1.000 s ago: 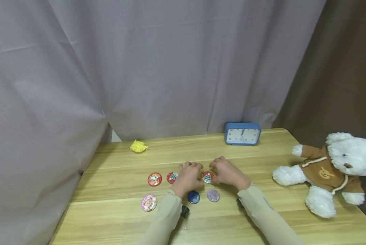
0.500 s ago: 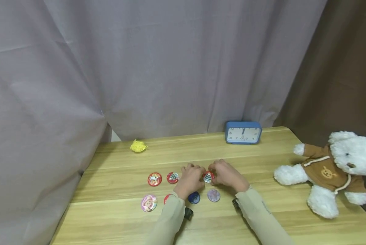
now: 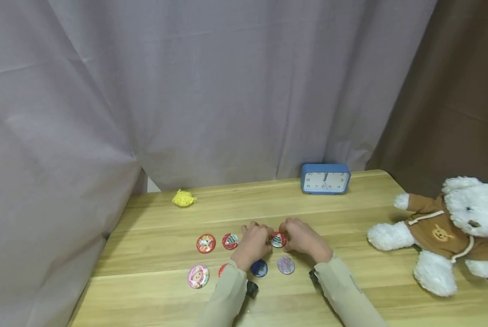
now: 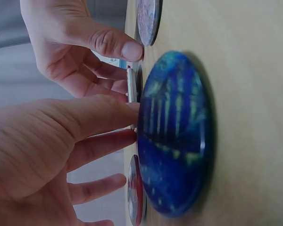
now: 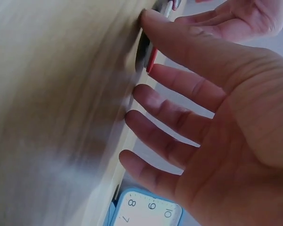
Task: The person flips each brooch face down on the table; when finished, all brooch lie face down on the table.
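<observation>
A round red button badge with a green-and-white tree (image 3: pixel 278 240) lies between my hands in the head view. My left hand (image 3: pixel 253 244) holds its left edge with thumb and index finger. At the opposite edge, the thumb and index finger of my right hand (image 3: pixel 305 240) grip the rim; the other fingers are spread. Both wrist views show this badge nearly edge-on, low over the wood. Closer to me lie a dark blue badge (image 4: pixel 174 136), large in the left wrist view, and a lilac badge (image 3: pixel 286 265).
Left of the hands lie another tree badge (image 3: pixel 230 241), a red-rimmed badge (image 3: pixel 205 244) and a pink badge (image 3: pixel 198 276). My left sleeve partly covers a red badge (image 3: pixel 222 270). Farther off are a yellow bundle (image 3: pixel 184 198), a blue clock (image 3: pixel 325 179) and a teddy bear (image 3: pixel 436 231).
Both hands have drawn in on the tree badge from either side, and their fingers now hold its edges. The left forearm has shifted right, uncovering part of a red badge.
</observation>
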`<control>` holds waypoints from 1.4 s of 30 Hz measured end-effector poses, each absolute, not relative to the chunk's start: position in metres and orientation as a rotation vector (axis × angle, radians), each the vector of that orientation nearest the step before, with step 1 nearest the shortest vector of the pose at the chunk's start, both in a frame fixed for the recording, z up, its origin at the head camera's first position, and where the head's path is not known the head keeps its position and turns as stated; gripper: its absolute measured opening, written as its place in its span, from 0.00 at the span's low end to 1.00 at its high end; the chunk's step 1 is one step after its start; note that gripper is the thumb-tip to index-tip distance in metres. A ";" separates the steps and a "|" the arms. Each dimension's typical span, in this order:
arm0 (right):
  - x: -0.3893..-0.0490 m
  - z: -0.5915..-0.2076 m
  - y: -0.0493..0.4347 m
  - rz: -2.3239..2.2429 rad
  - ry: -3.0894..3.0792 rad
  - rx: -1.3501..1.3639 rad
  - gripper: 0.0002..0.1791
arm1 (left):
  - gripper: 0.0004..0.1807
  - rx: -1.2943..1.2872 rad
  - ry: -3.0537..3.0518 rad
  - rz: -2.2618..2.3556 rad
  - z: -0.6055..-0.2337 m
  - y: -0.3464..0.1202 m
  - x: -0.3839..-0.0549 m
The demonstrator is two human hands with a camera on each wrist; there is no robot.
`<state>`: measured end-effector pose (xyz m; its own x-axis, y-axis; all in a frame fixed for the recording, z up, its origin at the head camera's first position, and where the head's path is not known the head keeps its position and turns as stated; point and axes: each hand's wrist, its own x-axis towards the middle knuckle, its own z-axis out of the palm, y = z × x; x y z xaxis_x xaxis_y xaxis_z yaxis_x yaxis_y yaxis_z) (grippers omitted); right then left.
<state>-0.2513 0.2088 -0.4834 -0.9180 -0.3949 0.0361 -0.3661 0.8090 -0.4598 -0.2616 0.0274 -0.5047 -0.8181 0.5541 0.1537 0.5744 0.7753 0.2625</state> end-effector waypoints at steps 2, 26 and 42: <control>-0.251 -0.484 0.210 -0.734 2.930 -0.612 0.23 | 0.15 -0.928 -2.886 -0.473 -0.504 0.027 -0.261; -0.255 -0.487 0.226 -0.807 2.873 -0.845 0.11 | 0.10 -0.876 -2.834 -0.570 -0.510 0.025 -0.258; -0.260 -0.481 0.229 -0.792 2.961 -0.941 0.04 | 0.06 -0.883 -2.758 -0.481 -0.504 0.022 -0.262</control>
<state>-0.2603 0.2291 -0.4806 -0.8257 -0.5256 0.2050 -0.5577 0.7059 -0.4367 -0.2622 0.0220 -0.5041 -0.7999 0.5258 0.2894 0.5927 0.7677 0.2435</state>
